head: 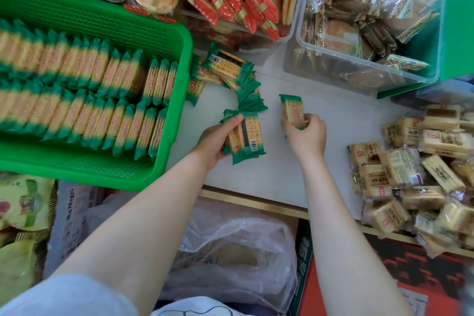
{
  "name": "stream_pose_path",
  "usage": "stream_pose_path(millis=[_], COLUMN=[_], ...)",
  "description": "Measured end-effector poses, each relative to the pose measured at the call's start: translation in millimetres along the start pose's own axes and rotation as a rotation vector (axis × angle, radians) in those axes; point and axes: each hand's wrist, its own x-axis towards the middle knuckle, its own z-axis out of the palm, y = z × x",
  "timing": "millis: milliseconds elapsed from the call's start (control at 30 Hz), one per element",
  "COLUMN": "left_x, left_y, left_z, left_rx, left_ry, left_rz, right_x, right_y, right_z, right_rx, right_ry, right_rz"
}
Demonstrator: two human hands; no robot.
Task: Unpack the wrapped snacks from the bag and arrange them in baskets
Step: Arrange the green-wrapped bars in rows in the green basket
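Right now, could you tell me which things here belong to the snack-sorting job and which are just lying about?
In the job:
green basket
left hand with a stack of packets
right hand with a single packet
loose packets

Lying about:
clear tubs
tan packets

Green-ended cracker packs (246, 136) — rows upright in green basket (177, 41).

A: What is the basket (179, 41) made of?
B: Green plastic with a perforated mesh wall, slightly glossy. The crackers (246, 136) are in shiny green-ended film.

A: And the tubs (302, 41)?
B: Clear, smooth plastic. The table (282, 177) is smooth, matt grey-white.

A: The bag (238, 246)?
B: Thin, translucent, crinkled plastic film. The tan packets (400, 169) have glossy clear wrap.
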Motion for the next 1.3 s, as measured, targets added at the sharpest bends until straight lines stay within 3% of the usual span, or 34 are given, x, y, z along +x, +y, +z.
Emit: stream_pose_path(millis=[100, 333, 467, 600, 833, 1100, 1300], left_x=[-6.4, -35.4, -41.9, -40.3, -43.4, -45.9, -42.6], left_y=[2.6, -0.8, -5.6, -9.6, -11.8, -9.8, -2.6], left_z=[3.7, 5.2, -8.7, -17.4, -14.4, -14.9, -5.4], left_rx=[0.017, 0.008, -0.175, -0.142, -0.172, -0.160, -0.067], left_ry=[0.026, -0.015, 0.165, 0.185, 0.178, 0.178, 0.271], left_rz=[0.028, 0.071, 0.064, 0.125, 0.166, 0.131, 0.060], right_x=[-52.3, -98.0, -71.5, -18.0, 27.2, 12.5, -4.5], right_y=[-8.1, -37.3, -48.7, -90.2, -144.4, -100.1, -26.4], right_z=[3.7, 18.2, 13.5, 17.4, 54.2, 22.5, -9.7], right_rx=[0.221, 0.147, 0.215, 0.230, -0.090, -0.120, 0.070], right_ry=[-0.096, -0.286, -0.165, -0.140, -0.351, -0.279, -0.253], right_rz=[-0.055, -0.280, -0.192, -0.204, -0.418, -0.239, -0.036])
